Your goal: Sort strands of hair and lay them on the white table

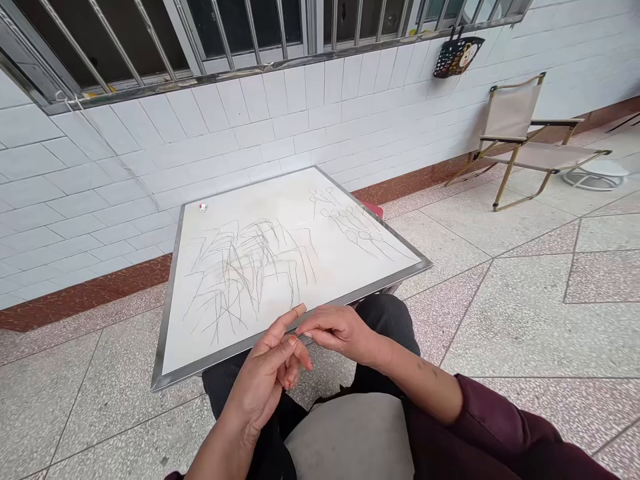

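My left hand (275,363) is raised over my lap, palm turned inward, its index finger extended and its thumb against the other curled fingers. Close to its fingertips, my right hand (337,329) has thumb and index finger pinched together. Something small and dark seems to lie between the two hands, too small to make out. Both hands are by the near edge of a white table (280,190) with a metal rim. Thin dark bent wires or threads (250,267) lie in a tangle on its left half, and looped ones (350,220) at its right.
A small white and red object (203,207) sits at the table's far left corner. Beyond stand a white tiled wall and barred windows. A folding chair (515,120), a round white stool (595,173) and a hanging dark bag (457,57) are at the right.
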A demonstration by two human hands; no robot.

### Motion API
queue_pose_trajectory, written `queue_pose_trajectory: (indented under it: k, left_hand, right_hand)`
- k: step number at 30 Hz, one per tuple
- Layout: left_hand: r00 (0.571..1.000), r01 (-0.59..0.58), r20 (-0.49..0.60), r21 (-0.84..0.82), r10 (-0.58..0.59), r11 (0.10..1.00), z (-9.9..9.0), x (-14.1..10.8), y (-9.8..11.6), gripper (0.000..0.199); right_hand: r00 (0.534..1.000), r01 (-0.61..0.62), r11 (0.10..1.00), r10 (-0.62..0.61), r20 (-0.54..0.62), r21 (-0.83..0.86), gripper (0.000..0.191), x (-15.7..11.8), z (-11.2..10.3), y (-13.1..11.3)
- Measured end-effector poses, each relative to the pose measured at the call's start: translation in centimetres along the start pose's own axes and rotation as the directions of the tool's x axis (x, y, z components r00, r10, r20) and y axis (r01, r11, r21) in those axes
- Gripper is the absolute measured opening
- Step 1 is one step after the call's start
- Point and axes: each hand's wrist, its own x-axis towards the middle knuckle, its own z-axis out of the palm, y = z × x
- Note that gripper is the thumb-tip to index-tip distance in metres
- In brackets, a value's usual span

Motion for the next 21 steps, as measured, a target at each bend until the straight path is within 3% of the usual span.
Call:
queue_pose_trajectory:
  k: [7,16,21]
  left_hand:
    - [0.995,0.099,-0.004,-0.072,-0.099,0.992,-1.4,0.2,0.1,0.058]
    - [0.986,0.147,0.089,-0.1,-0.138,0.984,-2.6,-0.5,-1.4,0.059]
    - [0.983,0.171,0.082,-0.054,-0.167,0.984,-3.3,-1.1,-1.8,0.06]
  right_hand:
    - [0.987,0.02,0.999,-0.025,0.157,0.035,0.022,0.0,-0.5,0.4]
    - [0.952,0.235,0.97,-0.215,0.219,-0.068,0.025,0.0,-0.5,0.6]
    - [0.935,0.28,0.956,-0.251,0.25,-0.089,0.028,0.3,-0.5,0.2]
